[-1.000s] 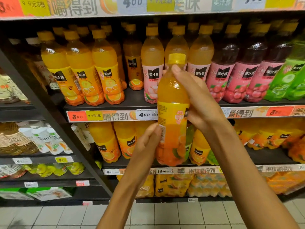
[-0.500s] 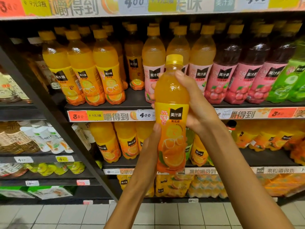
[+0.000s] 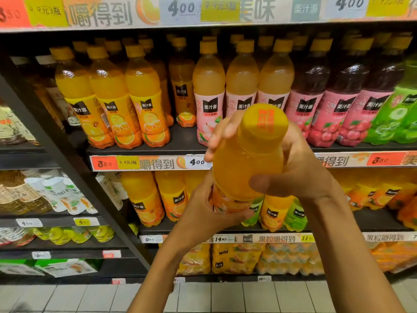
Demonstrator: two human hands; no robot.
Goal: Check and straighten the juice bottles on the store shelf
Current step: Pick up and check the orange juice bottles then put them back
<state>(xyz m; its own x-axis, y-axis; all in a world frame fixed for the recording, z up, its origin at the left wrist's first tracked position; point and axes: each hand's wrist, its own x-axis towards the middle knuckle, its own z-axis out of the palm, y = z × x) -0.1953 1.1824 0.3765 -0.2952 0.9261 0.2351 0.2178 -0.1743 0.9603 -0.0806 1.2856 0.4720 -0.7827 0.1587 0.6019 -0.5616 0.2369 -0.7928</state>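
Note:
An orange juice bottle point(image 3: 246, 163) with a yellow cap is tipped toward me in front of the shelf, its cap top facing the camera. My right hand point(image 3: 302, 172) grips its upper body, fingers behind and thumb in front. My left hand point(image 3: 203, 211) holds its lower labelled part from below. Behind it on the middle shelf point(image 3: 140, 150) stand rows of orange bottles point(image 3: 140, 98), peach bottles point(image 3: 209, 91), dark red bottles point(image 3: 316, 98) and green bottles point(image 3: 404, 114).
A lower shelf point(image 3: 158, 229) carries more orange and green bottles, with multipacks point(image 3: 239, 258) beneath it. Price strips point(image 3: 144, 162) run along the shelf edges. A dark shelving unit point(image 3: 56, 222) with pouches stands at the left. Tiled floor point(image 3: 203, 297) lies below.
The bottle was upright with its label facing me; it has now tilted its cap toward the camera. Both hands kept their hold, the left moving under its base.

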